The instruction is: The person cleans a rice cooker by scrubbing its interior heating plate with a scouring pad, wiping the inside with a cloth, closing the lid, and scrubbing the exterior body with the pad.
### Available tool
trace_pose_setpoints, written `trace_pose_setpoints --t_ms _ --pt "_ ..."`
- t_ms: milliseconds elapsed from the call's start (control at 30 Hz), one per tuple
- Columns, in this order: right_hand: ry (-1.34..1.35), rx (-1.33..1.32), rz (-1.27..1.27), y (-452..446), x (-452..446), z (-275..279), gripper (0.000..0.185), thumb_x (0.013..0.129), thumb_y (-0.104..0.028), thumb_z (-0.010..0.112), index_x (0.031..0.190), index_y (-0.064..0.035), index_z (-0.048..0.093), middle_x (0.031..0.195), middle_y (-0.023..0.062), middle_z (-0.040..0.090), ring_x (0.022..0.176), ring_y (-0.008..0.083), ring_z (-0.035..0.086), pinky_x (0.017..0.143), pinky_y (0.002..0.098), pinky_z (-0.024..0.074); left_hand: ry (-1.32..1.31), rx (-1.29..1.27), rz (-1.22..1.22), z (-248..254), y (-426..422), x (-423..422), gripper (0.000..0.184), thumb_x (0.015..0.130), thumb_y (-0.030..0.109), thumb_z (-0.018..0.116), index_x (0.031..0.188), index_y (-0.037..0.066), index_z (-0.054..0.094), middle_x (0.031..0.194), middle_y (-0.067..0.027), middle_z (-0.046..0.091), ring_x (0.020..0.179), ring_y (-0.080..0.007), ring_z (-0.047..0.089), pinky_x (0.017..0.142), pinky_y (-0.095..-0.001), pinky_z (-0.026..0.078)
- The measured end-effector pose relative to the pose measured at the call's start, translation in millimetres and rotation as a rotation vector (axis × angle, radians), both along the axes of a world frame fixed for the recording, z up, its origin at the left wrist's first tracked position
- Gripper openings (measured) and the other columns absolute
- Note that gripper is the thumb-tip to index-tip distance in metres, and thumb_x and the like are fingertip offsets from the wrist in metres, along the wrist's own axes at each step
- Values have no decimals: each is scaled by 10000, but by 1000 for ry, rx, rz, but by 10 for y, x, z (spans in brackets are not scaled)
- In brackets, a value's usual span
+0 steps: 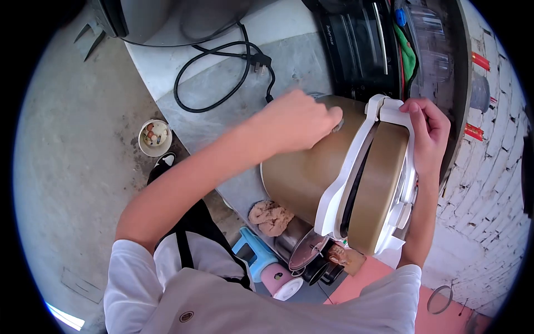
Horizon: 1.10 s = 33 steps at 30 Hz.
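Note:
A large gold-brown rice cooker [300, 172] with white trim is on the grey counter [211, 128], its top toward the right. My right hand [429, 125] grips the white trim at the upper edge of the lid [384, 183], thumb on the near side. A dark strip shows between lid and body; whether the lid is ajar I cannot tell. My left hand [303, 123] is closed against the cooker's side, slightly blurred. A bit of something grey shows under its fingers, too small to name. A black power cord [214, 108] lies looped on the counter left of the cooker.
A black appliance [356, 44] stands behind, beside clear plastic containers [431, 44]. At the upper left is a big grey appliance [172, 19]. A crumpled beige cloth [271, 217], a pot [306, 253] and a blue stool [256, 253] are below. A white bucket [154, 137] stands on the floor.

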State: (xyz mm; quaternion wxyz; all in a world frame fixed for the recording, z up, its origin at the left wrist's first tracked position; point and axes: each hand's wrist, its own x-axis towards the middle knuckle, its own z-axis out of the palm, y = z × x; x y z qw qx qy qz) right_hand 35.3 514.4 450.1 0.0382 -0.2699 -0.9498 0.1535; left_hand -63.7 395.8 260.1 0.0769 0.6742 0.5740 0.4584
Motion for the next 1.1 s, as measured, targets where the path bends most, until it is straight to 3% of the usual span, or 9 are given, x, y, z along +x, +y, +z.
trace_pose_setpoints --t_ms 167,333,533,800,933,967,1033,1067,1100 --pt "0 23 4 1 7 -4 198 908 -137 531 803 15 603 561 -86 343 541 7 232 500 211 160 -77 -126 88 146 -527 349 115 792 129 549 795 36 482 576 -109 576 545 -265 611 483 -353 465" --pt "30 -34 -2 6 14 -13 193 909 -128 534 807 21 600 605 -71 407 563 3 276 511 192 194 10 -48 133 108 -79 156 138 774 142 571 795 52 469 608 -73 564 562 -251 603 486 -343 461" --pt "46 -42 12 3 6 -26 189 907 -130 544 819 26 604 685 -52 504 591 3 331 537 171 249 -236 -15 101 -94 -907 760 169 698 116 586 805 66 465 694 -46 508 639 -209 584 540 -316 472" --pt "74 20 59 44 8 -33 188 897 -142 550 815 12 620 660 -52 499 589 14 338 535 183 261 -250 -83 417 2 -381 512 90 788 82 548 828 52 473 682 -80 550 635 -261 589 540 -352 467" --pt "51 60 160 130 42 -32 207 864 -194 551 801 -5 608 569 -44 399 567 34 334 524 217 267 -213 -138 247 -20 -685 543 55 867 83 494 865 29 487 677 -114 536 612 -238 570 566 -353 459" --pt "-38 25 113 152 69 6 217 905 -196 531 817 -8 590 717 -22 524 683 43 439 632 191 347 -546 -199 198 -38 -830 629 82 900 95 457 882 23 492 683 -105 530 616 -216 552 575 -349 448" --pt "10 15 178 140 77 -7 199 895 -192 544 831 -15 608 706 -13 533 659 53 460 603 208 368 -1315 -204 114 -26 -1125 865 206 963 178 368 909 40 511 718 -65 510 635 -163 473 581 -317 399" --pt "-99 153 131 56 12 99 227 816 -212 542 809 -10 645 665 57 589 648 125 542 599 277 430 -1258 -247 96 23 -1262 980 206 963 178 368 909 40 511 718 -65 510 635 -163 473 581 -317 399" --pt "48 113 194 32 13 61 207 771 -186 544 714 -10 636 560 29 541 562 108 500 536 267 389 -1729 -345 69 69 -1397 1080 224 960 211 364 893 55 509 738 -48 512 640 -164 459 569 -305 380"
